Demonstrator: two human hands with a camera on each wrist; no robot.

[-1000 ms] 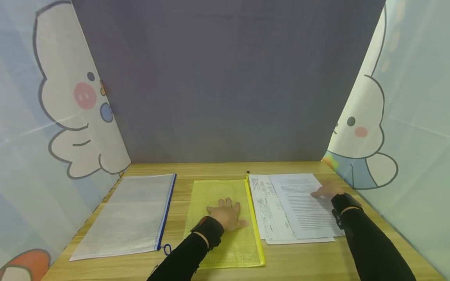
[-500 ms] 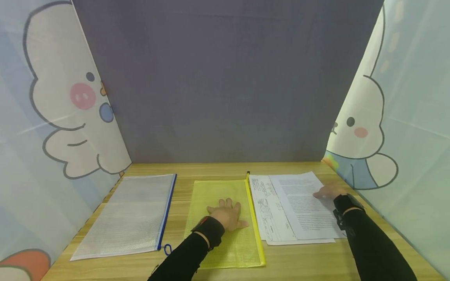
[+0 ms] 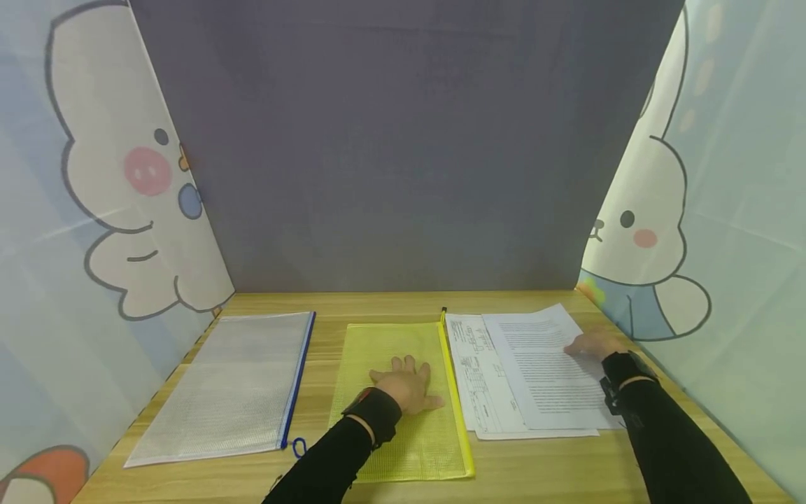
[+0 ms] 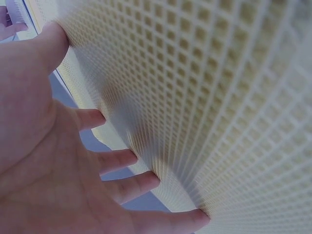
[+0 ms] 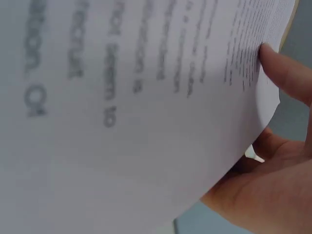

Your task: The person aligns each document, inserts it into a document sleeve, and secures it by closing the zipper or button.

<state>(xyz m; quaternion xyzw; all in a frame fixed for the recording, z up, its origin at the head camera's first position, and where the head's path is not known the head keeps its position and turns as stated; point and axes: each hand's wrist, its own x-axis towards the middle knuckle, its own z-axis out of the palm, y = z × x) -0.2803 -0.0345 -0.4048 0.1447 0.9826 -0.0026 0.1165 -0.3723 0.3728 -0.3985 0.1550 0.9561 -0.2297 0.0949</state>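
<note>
In the head view my left hand (image 3: 403,388) rests with spread fingers on a yellow mesh zip pouch (image 3: 378,350). The left wrist view has those fingertips (image 4: 146,181) touching the mesh (image 4: 195,87). At the right, a printed sheet (image 3: 535,371) overlaps another sheet with writing (image 3: 488,392). My right hand (image 3: 595,343) pinches the printed sheet at its right edge. In the right wrist view the thumb (image 5: 285,70) lies over the text side of the paper (image 5: 122,161), and the other fingers are behind the edge, partly hidden.
A clear mesh zip pouch (image 3: 233,385) with a blue zip lies at the left, its blue pull loop (image 3: 299,446) near my left forearm. Behind the wooden table (image 3: 390,305) rises a dark grey panel (image 3: 403,154). Cartoon-printed curtains (image 3: 724,175) stand on both sides.
My right hand has shifted slightly right, and the printed sheet's top right corner has lifted and curved a little. My left hand has stayed in place on the yellow pouch.
</note>
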